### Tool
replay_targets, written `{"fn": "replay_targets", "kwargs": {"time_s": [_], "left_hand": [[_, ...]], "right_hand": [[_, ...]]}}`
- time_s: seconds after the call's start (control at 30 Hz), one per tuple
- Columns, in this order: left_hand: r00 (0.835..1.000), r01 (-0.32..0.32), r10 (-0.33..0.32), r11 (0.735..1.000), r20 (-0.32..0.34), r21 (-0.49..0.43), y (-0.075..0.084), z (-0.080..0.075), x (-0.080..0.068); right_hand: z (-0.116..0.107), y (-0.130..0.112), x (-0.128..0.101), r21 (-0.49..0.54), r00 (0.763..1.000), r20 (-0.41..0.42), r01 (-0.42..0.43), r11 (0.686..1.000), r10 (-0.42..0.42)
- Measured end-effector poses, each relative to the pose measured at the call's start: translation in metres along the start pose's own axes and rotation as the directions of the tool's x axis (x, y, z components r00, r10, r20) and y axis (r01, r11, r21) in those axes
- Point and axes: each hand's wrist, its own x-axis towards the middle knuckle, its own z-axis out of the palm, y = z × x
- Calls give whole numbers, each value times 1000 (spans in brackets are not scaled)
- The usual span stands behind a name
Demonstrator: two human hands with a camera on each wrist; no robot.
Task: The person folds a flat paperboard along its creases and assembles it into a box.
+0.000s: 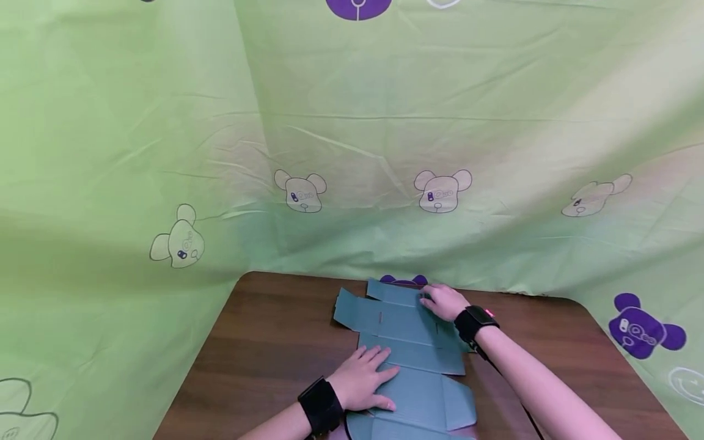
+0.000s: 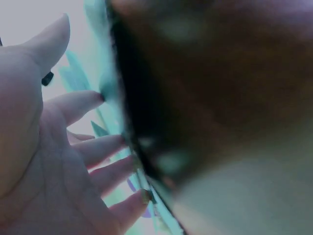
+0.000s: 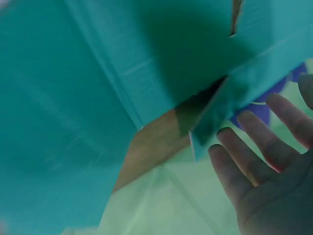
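Note:
An unfolded teal cardboard box (image 1: 415,394) lies along the table, its flaps and fold lines spread out. My left hand (image 1: 359,380) rests on its left side near the middle, fingers spread. In the left wrist view, that hand (image 2: 63,161) has its fingers straight, and a dark blur hides much of the scene. At the far end, my right hand (image 1: 444,302) is over the right part of the last panels. The right wrist view shows the right hand (image 3: 274,181) with extended fingers beside a raised flap (image 3: 210,117); whether they touch it is unclear.
The brown wooden table (image 1: 264,330) has rounded far corners. A green cloth (image 1: 352,146) with printed bear heads hangs close behind its far edge. Black bands (image 1: 320,404) circle both wrists, and a dark cable (image 1: 530,421) runs beneath the right forearm.

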Motion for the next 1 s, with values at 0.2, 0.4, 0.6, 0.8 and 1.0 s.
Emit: {"fn": "replay_targets", "kwargs": {"time_s": [0.2, 0.4, 0.6, 0.8, 1.0], "left_hand": [[998, -29, 29, 999, 53, 15, 4, 1, 3], [995, -10, 11, 1000, 97, -13, 3, -3, 1], [994, 21, -21, 1000, 103, 0, 2, -2, 1], [993, 69, -71, 997, 99, 20, 1, -5, 15], [987, 117, -116, 993, 115, -3, -7, -7, 28]], "right_hand": [[7, 7, 14, 16, 998, -46, -49, 999, 50], [-3, 2, 23, 58, 985, -166, -31, 998, 40], [-36, -10, 22, 141, 991, -131, -9, 990, 27], [-69, -18, 17, 180, 992, -128, 14, 984, 9], [-79, -22, 11, 159, 993, -119, 13, 987, 6]]}}
